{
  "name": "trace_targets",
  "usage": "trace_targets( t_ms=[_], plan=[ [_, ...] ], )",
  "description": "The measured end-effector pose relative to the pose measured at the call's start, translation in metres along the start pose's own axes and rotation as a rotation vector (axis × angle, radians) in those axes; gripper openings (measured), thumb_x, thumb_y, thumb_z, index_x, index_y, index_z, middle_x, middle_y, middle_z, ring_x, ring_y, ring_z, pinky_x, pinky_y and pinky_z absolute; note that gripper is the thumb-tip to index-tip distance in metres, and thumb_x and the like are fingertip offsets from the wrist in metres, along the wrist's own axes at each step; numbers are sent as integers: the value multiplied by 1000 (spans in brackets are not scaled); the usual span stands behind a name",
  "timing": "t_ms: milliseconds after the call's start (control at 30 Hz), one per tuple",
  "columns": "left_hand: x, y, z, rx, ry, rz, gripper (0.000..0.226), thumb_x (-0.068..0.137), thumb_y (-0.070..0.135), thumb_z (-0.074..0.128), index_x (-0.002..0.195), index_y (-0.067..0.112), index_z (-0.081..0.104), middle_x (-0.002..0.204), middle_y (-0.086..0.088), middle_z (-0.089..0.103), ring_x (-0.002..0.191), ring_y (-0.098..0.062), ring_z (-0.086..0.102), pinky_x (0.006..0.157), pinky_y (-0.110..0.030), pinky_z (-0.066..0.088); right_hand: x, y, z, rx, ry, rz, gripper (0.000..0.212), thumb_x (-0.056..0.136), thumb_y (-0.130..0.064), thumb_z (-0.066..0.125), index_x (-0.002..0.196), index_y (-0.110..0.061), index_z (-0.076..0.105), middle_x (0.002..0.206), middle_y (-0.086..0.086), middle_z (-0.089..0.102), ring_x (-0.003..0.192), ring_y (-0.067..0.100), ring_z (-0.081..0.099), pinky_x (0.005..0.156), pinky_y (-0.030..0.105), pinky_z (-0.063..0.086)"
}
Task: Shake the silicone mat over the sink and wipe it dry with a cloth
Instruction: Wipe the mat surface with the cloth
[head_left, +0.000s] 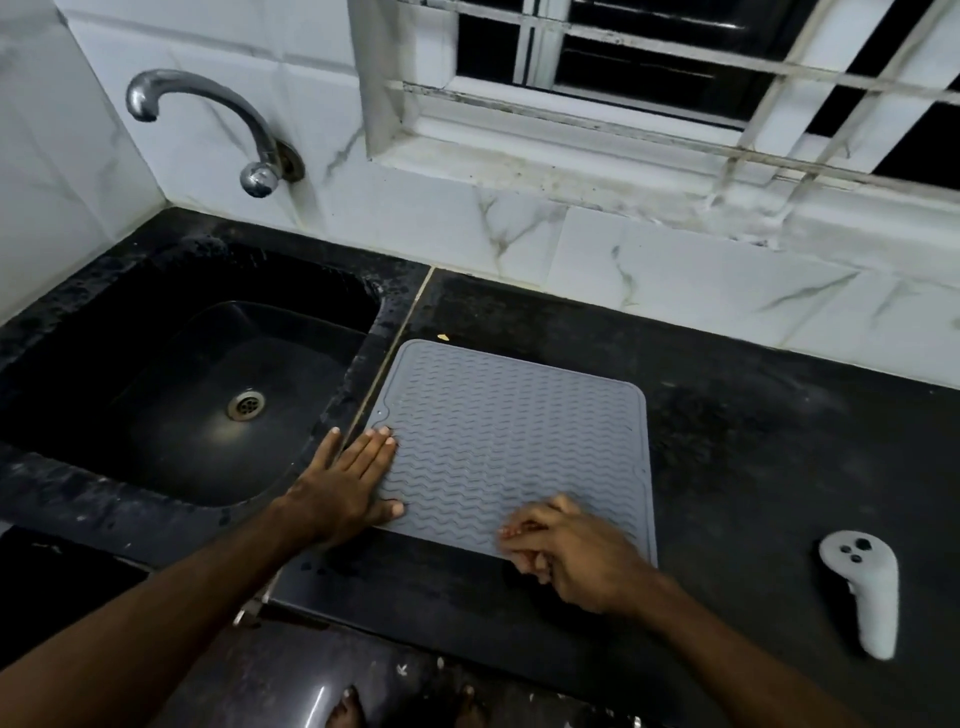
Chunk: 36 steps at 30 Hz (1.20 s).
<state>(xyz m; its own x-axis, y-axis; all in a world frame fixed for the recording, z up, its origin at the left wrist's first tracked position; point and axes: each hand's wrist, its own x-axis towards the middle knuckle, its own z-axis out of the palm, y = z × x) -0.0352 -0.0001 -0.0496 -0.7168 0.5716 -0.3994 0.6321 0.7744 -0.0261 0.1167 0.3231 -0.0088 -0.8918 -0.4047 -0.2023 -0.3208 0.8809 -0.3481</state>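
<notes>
A grey silicone mat (511, 441) with a wavy ribbed pattern lies flat on the black counter, just right of the black sink (130, 358). My left hand (348, 483) presses flat on the mat's left edge with straight fingers, the little finger on the counter beside it. At the mat's near right edge my right hand (576, 556) is blurred and its fingers are curled. Whether it pinches the edge does not show.
A chrome tap (208, 104) curves out of the tiled wall above the sink. A white hand controller (862, 587) lies on the counter (753, 467) at the right. A barred window (649, 78) is behind. Bare feet (348, 709) show on the floor below.
</notes>
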Motion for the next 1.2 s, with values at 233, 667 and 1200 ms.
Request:
trace_targets(
  t_ms=[233, 667, 1200],
  plan=[
    [0, 4, -10, 26, -85, -14, 96, 81, 84, -1, 144, 18, -33, 158, -2, -32, 145, -17, -30, 110, -51, -30, -59, 61, -30, 16, -149, 219, 55, 77, -65, 28, 118, -55, 64, 121, -37, 53, 113, 0, 44, 93, 24, 48],
    [3, 35, -57, 244, -276, -120, 98, 93, 75, 23, 156, 9, -14, 164, -9, -18, 150, -22, -20, 111, -60, -25, -80, 77, -33, -44, -138, 437, 40, 79, -48, 40, 112, -49, 63, 118, -26, 56, 97, 5, 42, 82, 34, 51],
    [44, 109, -68, -44, -111, 140, 104, 89, 70, 47, 157, 20, -14, 165, -4, -19, 152, -23, -15, 123, -47, 0, -15, 44, -51, 59, 33, 428, 29, 88, -47, 52, 113, -42, 64, 114, -22, 55, 109, 11, 47, 86, 31, 42]
  ],
)
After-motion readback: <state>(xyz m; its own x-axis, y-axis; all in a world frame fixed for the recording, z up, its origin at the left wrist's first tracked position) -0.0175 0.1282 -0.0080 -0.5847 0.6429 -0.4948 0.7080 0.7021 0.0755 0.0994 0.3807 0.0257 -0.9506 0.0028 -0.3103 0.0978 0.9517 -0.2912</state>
